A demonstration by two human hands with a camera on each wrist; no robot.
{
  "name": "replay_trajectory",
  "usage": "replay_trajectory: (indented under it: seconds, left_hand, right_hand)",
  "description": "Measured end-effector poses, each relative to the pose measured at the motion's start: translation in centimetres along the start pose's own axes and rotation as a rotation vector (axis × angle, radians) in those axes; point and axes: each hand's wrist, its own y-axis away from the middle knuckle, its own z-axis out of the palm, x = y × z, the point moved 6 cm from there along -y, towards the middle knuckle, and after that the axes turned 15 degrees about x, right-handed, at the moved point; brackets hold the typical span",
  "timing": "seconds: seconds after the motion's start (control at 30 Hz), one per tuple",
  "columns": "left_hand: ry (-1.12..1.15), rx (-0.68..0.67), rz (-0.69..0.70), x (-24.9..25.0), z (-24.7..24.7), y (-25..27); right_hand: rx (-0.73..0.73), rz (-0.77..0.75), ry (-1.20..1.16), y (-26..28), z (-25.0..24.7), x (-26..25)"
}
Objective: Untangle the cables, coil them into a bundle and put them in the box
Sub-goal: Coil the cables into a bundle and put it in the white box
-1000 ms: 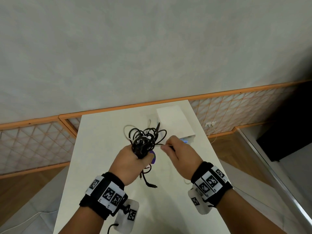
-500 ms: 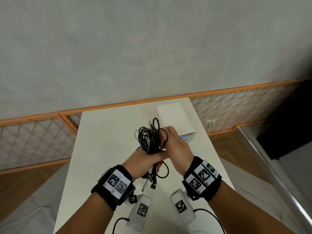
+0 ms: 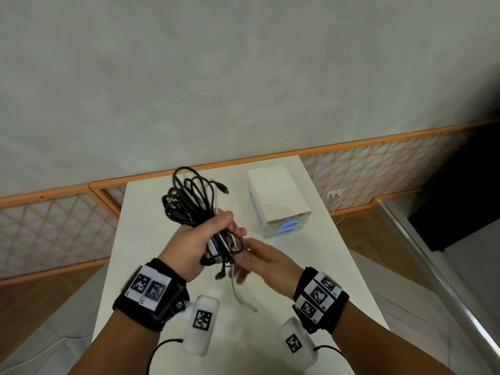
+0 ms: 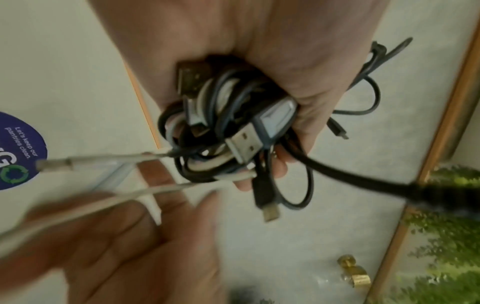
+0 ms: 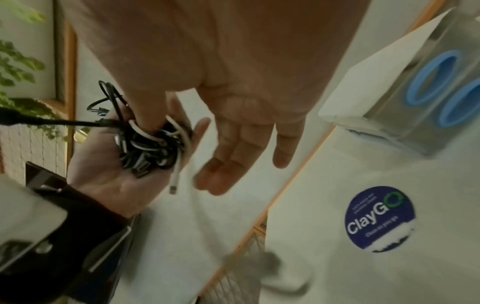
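Observation:
A tangled bundle of black and white cables [image 3: 189, 197] is gripped in my left hand [image 3: 224, 226] above the white table [image 3: 151, 239]. Its loops stick up and left. Several USB plugs [image 4: 244, 146] poke out below the fist. My right hand [image 3: 243, 263] is blurred just below and right of the bundle. Its fingers [image 5: 228, 164] are straight and its thumb touches the cables. A loose white cable end [image 3: 240, 293] hangs beneath the hands and runs across the right hand's fingers [image 4: 103, 216]. The white box [image 3: 278, 201], with blue rings on its clear front, stands closed at the back right.
A round blue sticker [image 5: 379, 218] is on the table near the box. The table's right edge [image 3: 349, 253] drops to a wooden floor. An orange-framed lattice rail [image 3: 54, 212] runs behind the table.
My hands have come apart. The right hand has slid down and right off the bundle. The bundle's loops now lean left, and a white cable end swings free below.

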Motion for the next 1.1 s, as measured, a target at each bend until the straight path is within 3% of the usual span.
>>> replay_trajectory:
  seconds: [0.13, 0.23, 0.4, 0.5, 0.6, 0.73, 0.83, 0.93, 1.1]
  left_hand:
    - [0.165, 0.066, -0.032, 0.6, -1.4, -0.4]
    - [0.229, 0.039, -0.071, 0.1, -1.6, -0.3]
    - [0.264, -0.008, -0.069, -0.8, 0.6, 0.4]
    - [0.3, -0.012, -0.049, 0.0, 1.1, 0.3]
    - [0.278, 0.056, -0.009, 1.7, -1.0, -0.1]
    - [0.101, 0.132, 0.041, 2.7, -4.6, -1.0]
    - [-0.3, 0.131, 0.116, 1.5, -4.6, -1.0]
    - [-0.658, 0.018, 0.196, -1.0, -1.6, -0.3]
    - [-0.596, -0.157, 0.084, -5.0, 2.6, 0.9]
  right_hand:
    - [-0.105, -0.06, 0.104, 2.0, -0.3, 1.1]
    - [-0.048, -0.075, 0.184, 1.9, -0.5, 0.5]
    - [-0.133, -0.213, 0.229, 1.3, 2.4, -2.1]
    - [-0.087, -0.204, 0.175, 1.4, 3.0, -2.2]
    - [0.011, -0.151, 0.203, 1.7, 0.4, 0.9]
    - [0.1, 0.003, 0.161, 2.2, -5.0, 4.5]
    - [0.135, 0.078, -0.036, 2.8, -6.9, 3.7]
    - [0.115, 0.088, -0.171, 3.1, -6.8, 1.6]
    - [0.197, 0.001, -0.273, 3.2, -5.7, -1.3]
